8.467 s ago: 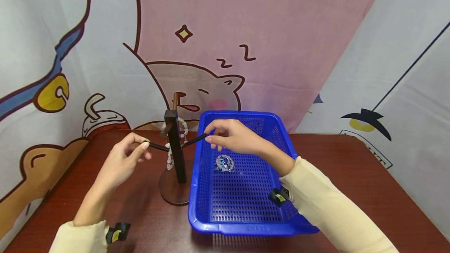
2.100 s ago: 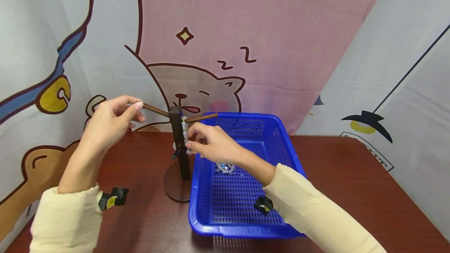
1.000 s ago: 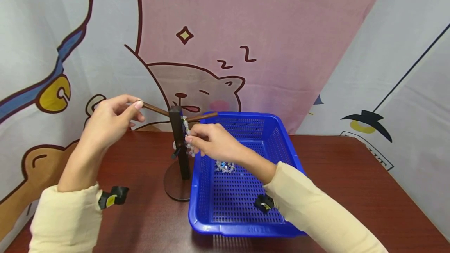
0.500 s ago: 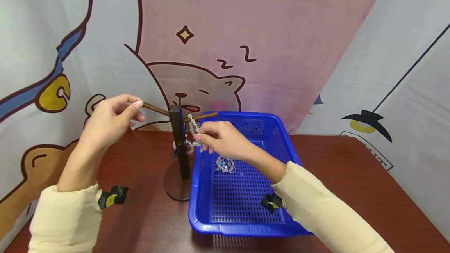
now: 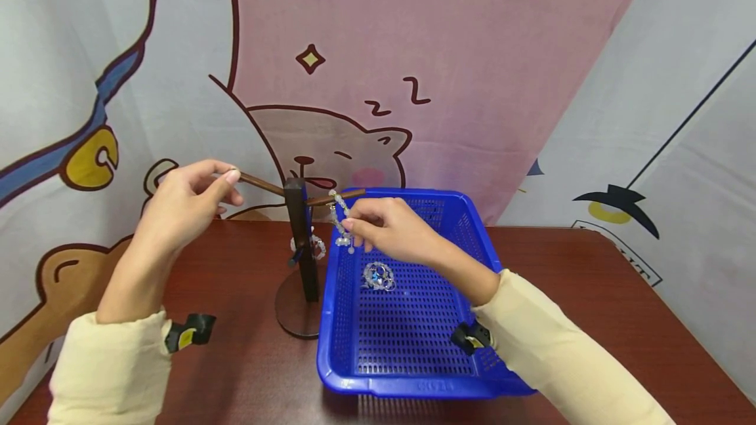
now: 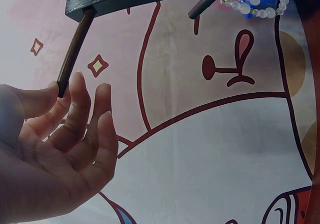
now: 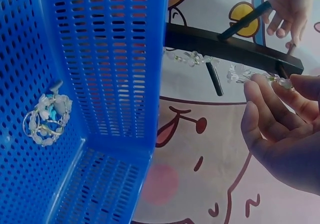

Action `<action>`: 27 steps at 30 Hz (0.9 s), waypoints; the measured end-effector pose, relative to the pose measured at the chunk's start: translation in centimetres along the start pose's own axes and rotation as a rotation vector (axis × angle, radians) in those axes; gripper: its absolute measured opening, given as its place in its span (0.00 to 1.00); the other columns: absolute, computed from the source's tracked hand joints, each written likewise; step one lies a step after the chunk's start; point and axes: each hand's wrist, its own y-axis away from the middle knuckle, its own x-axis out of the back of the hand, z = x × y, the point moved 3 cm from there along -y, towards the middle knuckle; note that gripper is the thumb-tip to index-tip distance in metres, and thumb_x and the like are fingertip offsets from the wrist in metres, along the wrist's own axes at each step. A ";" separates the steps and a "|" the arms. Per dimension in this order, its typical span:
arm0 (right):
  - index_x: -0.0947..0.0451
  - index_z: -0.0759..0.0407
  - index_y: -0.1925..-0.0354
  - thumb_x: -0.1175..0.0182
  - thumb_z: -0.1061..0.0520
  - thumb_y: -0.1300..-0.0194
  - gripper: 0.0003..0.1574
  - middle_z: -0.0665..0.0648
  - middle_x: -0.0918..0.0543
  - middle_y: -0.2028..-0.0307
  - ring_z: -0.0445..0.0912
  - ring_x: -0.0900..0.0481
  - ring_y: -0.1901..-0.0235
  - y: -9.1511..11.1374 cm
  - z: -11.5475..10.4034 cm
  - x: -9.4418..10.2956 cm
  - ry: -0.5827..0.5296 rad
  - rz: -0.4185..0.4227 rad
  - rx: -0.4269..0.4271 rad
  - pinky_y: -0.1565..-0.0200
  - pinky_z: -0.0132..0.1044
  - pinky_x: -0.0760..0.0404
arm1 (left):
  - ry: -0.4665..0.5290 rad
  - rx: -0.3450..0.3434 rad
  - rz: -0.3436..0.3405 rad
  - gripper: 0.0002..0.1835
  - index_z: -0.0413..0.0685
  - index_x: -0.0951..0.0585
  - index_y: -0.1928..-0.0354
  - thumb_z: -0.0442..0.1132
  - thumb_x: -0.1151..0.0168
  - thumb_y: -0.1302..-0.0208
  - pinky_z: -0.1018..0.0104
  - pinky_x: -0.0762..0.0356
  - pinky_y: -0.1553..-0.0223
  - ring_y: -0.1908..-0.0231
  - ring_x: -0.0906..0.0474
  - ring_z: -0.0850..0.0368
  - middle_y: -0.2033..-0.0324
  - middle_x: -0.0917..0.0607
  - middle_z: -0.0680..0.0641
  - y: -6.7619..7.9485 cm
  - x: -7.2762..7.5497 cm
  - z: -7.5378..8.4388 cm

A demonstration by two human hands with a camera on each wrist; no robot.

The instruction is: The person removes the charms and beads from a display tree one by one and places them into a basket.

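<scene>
**Right hand (image 5: 392,229) pinches beaded bracelet (image 5: 338,220) at the peg stand (image 5: 303,228)**

From the head view, the right hand grasps the bracelet between thumb and forefinger. The pale beads loop round the upper right peg (image 5: 319,201), whose tip shows beyond them, and hang in front of the basket's left wall. The left hand (image 5: 186,205) pinches the tip of the upper left peg (image 5: 260,182). A second bracelet (image 5: 319,248) hangs lower, beside the dark post. The stand's round base (image 5: 295,313) rests on the reddish-brown table (image 5: 579,294), just left of the blue basket (image 5: 425,387). A small heap of jewellery (image 5: 378,276) lies on the basket floor. Behind everything is a printed cloth (image 5: 472,84) with a sleeping cartoon animal. Both sleeves (image 5: 115,366) are cream.

In the left wrist view, the thumb and forefinger meet at the tip of the upper left peg, and the other fingers are loosely bent. A strand of pale beads (image 6: 257,10) shows at the top edge, near a lower peg (image 6: 202,5).

In the right wrist view, the right hand's fingertips close on the beads beside the post's end. The jewellery heap shows inside the basket, well apart from that hand.
</scene>
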 end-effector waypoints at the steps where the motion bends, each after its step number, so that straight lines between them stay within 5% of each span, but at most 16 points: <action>1: 0.25 0.61 0.75 0.46 0.59 0.34 0.12 0.49 0.22 0.81 0.41 0.25 0.80 0.0 0.0 0.1 0.003 0.002 -0.001 0.75 0.34 0.26 | 0.000 0.001 0.001 0.18 0.41 0.23 0.54 0.49 0.52 0.31 0.69 0.33 0.77 0.78 0.28 0.60 0.76 0.19 0.53 0.0 0.0 0.0; 27: 0.23 0.60 0.71 0.46 0.59 0.35 0.10 0.51 0.23 0.81 0.46 0.23 0.79 0.4 0.2 2.5 -0.025 0.068 -0.031 0.77 0.34 0.29 | 0.001 0.019 0.003 0.19 0.44 0.23 0.55 0.51 0.54 0.31 0.68 0.32 0.76 0.76 0.27 0.56 0.75 0.18 0.49 0.2 -0.1 0.2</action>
